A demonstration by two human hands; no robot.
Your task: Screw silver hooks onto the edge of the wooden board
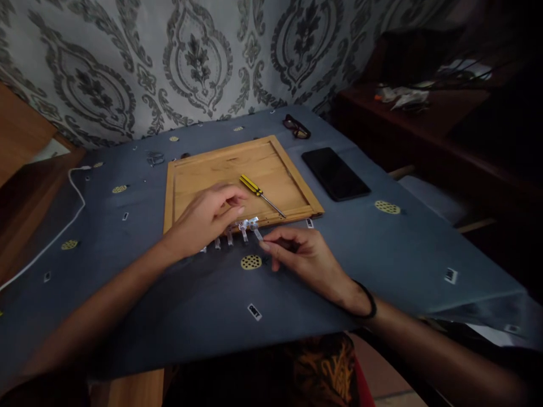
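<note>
A wooden framed board (203,172) lies on the blue patterned tablecloth. Along its near edge sits a row of several small clear plastic pieces (245,232). My right hand (301,254) pinches the end of the rightmost clear piece (258,233) between thumb and index finger. Over the board's near left part is my left hand (212,215), its fingers curled and its thumb close to the clear pieces; whether it holds anything is hidden. A yellow and black screwdriver (251,185) rests on the board, its tip toward the near right corner.
Right of the board lies a black tablet or phone (336,173), with glasses (297,127) behind it. Small metal items (155,158) are beyond the board's left corner. A white cable (76,215) runs along the left. A patterned curtain (144,62) hangs behind the table.
</note>
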